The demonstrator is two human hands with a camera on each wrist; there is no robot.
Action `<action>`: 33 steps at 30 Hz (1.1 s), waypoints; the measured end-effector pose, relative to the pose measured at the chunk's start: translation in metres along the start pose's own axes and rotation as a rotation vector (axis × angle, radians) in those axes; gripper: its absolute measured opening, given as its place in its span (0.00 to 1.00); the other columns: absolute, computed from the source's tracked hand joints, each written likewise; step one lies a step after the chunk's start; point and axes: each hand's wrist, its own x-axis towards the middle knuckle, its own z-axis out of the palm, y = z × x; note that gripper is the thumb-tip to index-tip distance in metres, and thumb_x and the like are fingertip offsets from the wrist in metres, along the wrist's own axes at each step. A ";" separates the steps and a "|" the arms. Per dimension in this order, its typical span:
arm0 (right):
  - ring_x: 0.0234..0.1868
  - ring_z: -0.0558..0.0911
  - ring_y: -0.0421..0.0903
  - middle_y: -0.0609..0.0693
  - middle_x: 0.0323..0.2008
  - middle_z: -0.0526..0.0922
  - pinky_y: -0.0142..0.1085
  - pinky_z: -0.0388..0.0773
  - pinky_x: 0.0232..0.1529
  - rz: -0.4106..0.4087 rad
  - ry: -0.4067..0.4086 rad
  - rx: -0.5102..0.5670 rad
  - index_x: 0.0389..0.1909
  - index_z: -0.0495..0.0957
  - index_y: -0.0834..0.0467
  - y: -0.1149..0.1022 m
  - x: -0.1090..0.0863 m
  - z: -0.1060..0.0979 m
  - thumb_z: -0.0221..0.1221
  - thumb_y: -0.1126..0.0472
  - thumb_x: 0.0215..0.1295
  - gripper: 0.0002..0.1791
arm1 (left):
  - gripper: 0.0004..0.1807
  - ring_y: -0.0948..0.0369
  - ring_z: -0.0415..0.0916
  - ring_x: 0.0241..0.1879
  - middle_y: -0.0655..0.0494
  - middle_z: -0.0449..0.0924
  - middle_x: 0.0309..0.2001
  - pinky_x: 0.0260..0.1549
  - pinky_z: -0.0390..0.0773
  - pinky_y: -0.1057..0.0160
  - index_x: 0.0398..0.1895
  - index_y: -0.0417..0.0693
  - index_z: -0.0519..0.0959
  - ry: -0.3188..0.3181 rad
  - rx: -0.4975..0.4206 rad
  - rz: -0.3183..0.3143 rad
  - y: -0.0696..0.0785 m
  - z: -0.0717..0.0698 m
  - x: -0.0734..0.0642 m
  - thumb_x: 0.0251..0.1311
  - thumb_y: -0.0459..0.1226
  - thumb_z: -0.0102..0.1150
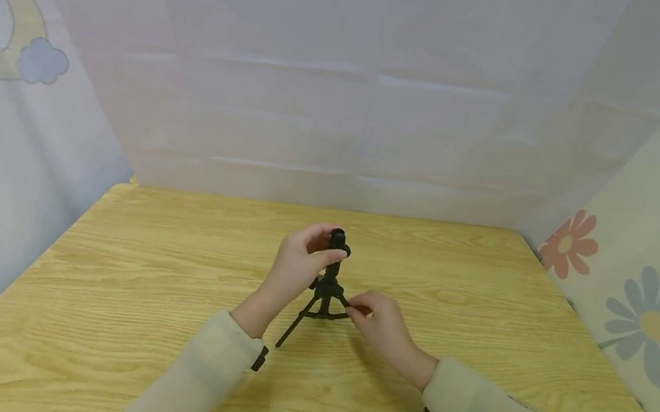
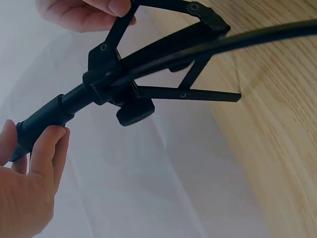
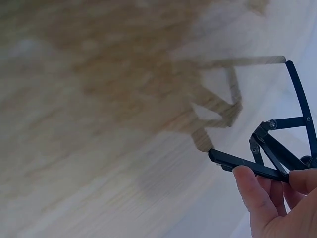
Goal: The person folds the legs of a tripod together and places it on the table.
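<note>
A small black tripod (image 1: 327, 291) stands upright on the wooden table with its legs spread. My left hand (image 1: 298, 258) grips the tripod's top part, fingers and thumb curled round it. In the left wrist view the same hand (image 2: 29, 183) holds the thick end of the tripod's column (image 2: 79, 99), and a side knob (image 2: 135, 111) shows below the hub. My right hand (image 1: 381, 324) pinches one leg on the right side. The right wrist view shows its fingers and thumb on that leg (image 3: 242, 163), which is joined to the centre by braces.
The wooden table (image 1: 166, 259) spreads all around the tripod. A pale cloth (image 1: 348, 93) hangs behind its far edge. Cloths with a moon (image 1: 16, 19) on the left and flowers (image 1: 654, 326) on the right stand along the sides.
</note>
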 end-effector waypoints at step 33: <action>0.36 0.81 0.50 0.53 0.32 0.83 0.40 0.79 0.38 0.067 0.115 0.089 0.35 0.83 0.65 0.003 0.009 0.010 0.62 0.73 0.62 0.03 | 0.19 0.51 0.80 0.45 0.42 0.80 0.44 0.43 0.82 0.57 0.55 0.34 0.78 0.063 -0.096 -0.080 -0.003 0.002 0.011 0.60 0.28 0.64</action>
